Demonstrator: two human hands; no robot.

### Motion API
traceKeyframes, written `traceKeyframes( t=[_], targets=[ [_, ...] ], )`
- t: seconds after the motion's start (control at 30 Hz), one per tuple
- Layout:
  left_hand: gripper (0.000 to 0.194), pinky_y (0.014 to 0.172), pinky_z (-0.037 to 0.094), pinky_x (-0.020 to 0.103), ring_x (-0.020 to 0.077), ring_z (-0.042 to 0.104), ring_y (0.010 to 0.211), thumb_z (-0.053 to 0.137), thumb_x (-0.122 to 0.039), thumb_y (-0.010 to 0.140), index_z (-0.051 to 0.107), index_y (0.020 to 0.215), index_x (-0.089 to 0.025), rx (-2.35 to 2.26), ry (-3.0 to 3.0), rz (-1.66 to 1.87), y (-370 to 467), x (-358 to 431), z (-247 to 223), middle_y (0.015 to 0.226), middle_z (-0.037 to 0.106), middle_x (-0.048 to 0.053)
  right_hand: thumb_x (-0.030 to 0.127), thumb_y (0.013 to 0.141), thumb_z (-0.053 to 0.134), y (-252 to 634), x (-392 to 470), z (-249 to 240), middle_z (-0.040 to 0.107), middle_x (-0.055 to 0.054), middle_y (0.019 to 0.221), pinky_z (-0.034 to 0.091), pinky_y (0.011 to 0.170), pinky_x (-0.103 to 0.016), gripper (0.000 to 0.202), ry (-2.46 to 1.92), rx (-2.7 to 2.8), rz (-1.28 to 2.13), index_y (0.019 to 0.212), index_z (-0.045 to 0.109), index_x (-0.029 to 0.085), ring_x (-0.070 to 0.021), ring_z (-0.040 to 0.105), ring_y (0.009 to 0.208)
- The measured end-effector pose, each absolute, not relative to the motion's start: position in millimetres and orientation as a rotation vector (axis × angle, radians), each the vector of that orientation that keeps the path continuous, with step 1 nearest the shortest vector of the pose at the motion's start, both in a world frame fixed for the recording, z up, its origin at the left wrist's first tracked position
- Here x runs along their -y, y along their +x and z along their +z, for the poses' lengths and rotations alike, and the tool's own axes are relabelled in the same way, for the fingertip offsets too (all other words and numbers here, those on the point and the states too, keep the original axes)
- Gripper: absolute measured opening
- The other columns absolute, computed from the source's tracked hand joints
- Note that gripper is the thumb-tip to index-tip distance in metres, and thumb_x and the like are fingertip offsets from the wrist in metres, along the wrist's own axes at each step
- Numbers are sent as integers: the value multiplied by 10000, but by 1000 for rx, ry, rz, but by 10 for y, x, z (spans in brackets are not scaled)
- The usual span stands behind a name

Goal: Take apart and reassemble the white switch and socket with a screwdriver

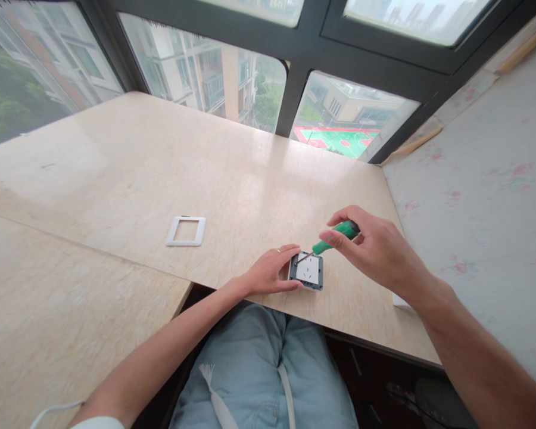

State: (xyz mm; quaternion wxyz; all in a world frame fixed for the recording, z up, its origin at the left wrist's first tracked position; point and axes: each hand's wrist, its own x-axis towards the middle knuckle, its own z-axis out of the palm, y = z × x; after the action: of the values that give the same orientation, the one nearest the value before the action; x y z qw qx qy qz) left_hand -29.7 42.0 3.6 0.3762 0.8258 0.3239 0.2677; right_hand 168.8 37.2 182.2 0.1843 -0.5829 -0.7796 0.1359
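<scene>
A wall socket [308,269] with a white face and dark grey frame lies on the stone-patterned counter near its front edge. My left hand [272,271] grips the socket's left side, thumb at the near edge and fingers at the far edge. In my right hand [361,238] is a green-handled screwdriver [335,236], held between thumb and fingers. The screwdriver slants down to the left, its tip at the left part of the socket's dark frame. To the left, a white square cover frame [186,231] lies flat on the counter.
Windows [209,71] stand behind the counter [129,179]. A flowered wall [482,196] borders the right side. Part of a white object [401,302] shows beneath my right forearm. The counter's front edge runs just above my lap. A white cable [56,409] lies at lower left.
</scene>
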Motion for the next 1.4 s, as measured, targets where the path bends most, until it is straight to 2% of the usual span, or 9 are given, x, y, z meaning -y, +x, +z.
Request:
traceKeyframes(
  t=[0.13, 0.23, 0.43, 0.57, 0.7, 0.87, 1.03, 1.23, 1.4],
  targets=[
    [799, 1166, 366, 482, 319, 432, 1430, 735, -520, 839, 395, 1498, -222, -822, 2111, 694, -300, -419, 26, 1562, 433, 155, 424, 968, 506, 1751, -380, 1773, 649, -107, 1331, 566, 883, -450, 433, -1391, 2096, 837, 1376, 527, 282, -289, 645, 1182],
    [803, 1163, 367, 489, 323, 428, 1433, 735, -524, 837, 390, 1502, -235, -819, 2110, 699, -298, -423, 19, 1566, 428, 148, 367, 969, 516, 1785, -373, 1746, 519, -83, 1502, 541, 996, -498, 444, -1196, 2025, 1116, 1410, 496, 323, -290, 532, 1351],
    [793, 1162, 371, 475, 320, 432, 1429, 733, -528, 837, 409, 1488, -211, -807, 2122, 706, -293, -432, 18, 1549, 450, 154, 491, 979, 543, 1655, -349, 1794, 749, -72, 1038, 562, 793, -366, 305, -1331, 2210, 719, 1127, 652, 248, -235, 717, 940],
    [793, 1160, 368, 493, 332, 428, 1432, 731, -525, 838, 399, 1495, -230, -818, 2123, 694, -293, -429, 23, 1555, 444, 148, 587, 983, 462, 1578, -363, 1828, 676, -36, 689, 449, 586, -323, 423, -1533, 2291, 305, 882, 627, 211, -190, 626, 610],
    [801, 1157, 372, 493, 330, 429, 1432, 737, -520, 833, 394, 1500, -235, -823, 2120, 695, -294, -427, 13, 1561, 436, 150, 452, 955, 548, 1642, -386, 1839, 709, -35, 837, 492, 643, -321, 270, -1574, 2269, 465, 1108, 583, 233, -196, 651, 693],
    [798, 1157, 375, 484, 324, 437, 1426, 732, -526, 835, 401, 1496, -226, -805, 2123, 725, -291, -434, -27, 1555, 440, 157, 248, 888, 570, 1816, -391, 1920, 709, -71, 1159, 530, 916, -397, 391, -1445, 2400, 780, 1276, 530, 278, -262, 677, 1082],
    [799, 1151, 383, 479, 328, 443, 1420, 732, -536, 833, 413, 1484, -199, -805, 2130, 743, -288, -435, -42, 1545, 449, 170, 401, 942, 565, 1778, -381, 1961, 745, -68, 1088, 567, 781, -361, 313, -1447, 2364, 888, 1231, 589, 284, -250, 720, 966],
    [798, 1164, 370, 484, 331, 423, 1434, 725, -540, 839, 400, 1496, -222, -814, 2129, 729, -292, -429, -28, 1545, 455, 151, 746, 864, 523, 1635, -390, 1908, 589, -39, 514, 391, 491, -332, 547, -1864, 2302, 145, 696, 599, 231, -239, 604, 525],
    [787, 1152, 381, 480, 326, 436, 1426, 736, -520, 835, 414, 1486, -217, -813, 2130, 724, -285, -436, -27, 1548, 450, 162, 597, 898, 622, 1682, -445, 1798, 758, -82, 987, 520, 711, -366, 443, -1502, 2267, 453, 1158, 641, 239, -252, 709, 845]
  ],
)
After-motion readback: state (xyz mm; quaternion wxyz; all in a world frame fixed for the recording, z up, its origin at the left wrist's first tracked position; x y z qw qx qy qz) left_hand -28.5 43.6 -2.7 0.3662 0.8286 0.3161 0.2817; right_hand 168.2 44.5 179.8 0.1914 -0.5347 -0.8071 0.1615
